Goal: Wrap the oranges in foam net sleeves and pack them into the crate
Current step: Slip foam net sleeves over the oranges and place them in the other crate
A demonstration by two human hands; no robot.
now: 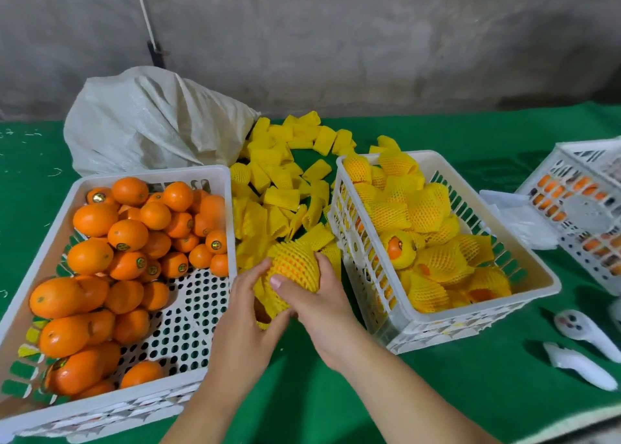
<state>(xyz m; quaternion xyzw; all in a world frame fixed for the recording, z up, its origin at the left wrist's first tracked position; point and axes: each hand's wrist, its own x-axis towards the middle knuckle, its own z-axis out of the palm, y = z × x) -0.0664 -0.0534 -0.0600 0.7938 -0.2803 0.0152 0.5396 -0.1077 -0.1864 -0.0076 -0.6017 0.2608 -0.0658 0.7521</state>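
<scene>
Two bare hands meet over a green-covered table, working a yellow foam net sleeve [294, 268] around an orange whose skin shows through the mesh. The left hand [247, 312] curls its fingers around the near end of the sleeve. The right hand [316, 304] grips the sleeved fruit from the right, thumb across its top. The fruit sits between two white crates near the table's front edge.

The left crate [215, 174] holds bare oranges [127, 235], heaped toward its far and left sides. The right crate [524, 262] holds wrapped oranges [426, 208] (nearly full, by the look of it). Loose sleeves [279, 174] lie scattered between the crates toward the back edge, beside a pale woven sack [151, 120].

The orange is likely firm, rounded and fairly heavy; the foam is soft, stretchy and light. Holding the fruit around its middle while pulling the sleeve by its open rim seems safest.
</scene>
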